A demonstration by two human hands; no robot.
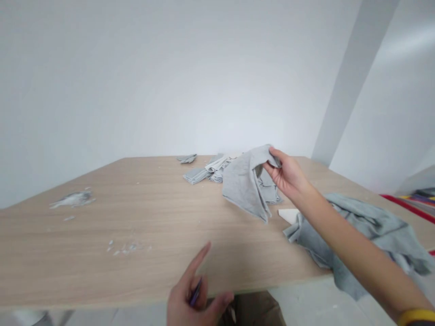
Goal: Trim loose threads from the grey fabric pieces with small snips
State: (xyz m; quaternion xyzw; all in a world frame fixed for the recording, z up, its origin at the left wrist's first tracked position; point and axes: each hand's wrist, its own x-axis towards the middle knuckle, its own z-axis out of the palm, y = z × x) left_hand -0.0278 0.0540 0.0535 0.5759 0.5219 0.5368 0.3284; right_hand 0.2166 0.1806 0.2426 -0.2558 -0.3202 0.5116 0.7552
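Observation:
My right hand (283, 174) pinches a piece of light grey cloth (243, 179) by its upper edge, and the cloth hangs above the table. My left hand (195, 292) is at the table's front edge with its index finger stretched forward. Its curled fingers keep a small dark purple tool (195, 293) against the palm; most of that tool is hidden, so its kind does not show. Beyond the held cloth lies a pile of folded grey cloth pieces (197, 175), partly covered by it.
A crumpled heap of grey-green cloth (374, 226) hangs over the front right edge, beside a white piece (288, 215). One small grey cloth (186, 158) lies far back. Thread scraps (75, 198) and smaller bits (127, 247) are scattered at left on the wooden table (163, 226).

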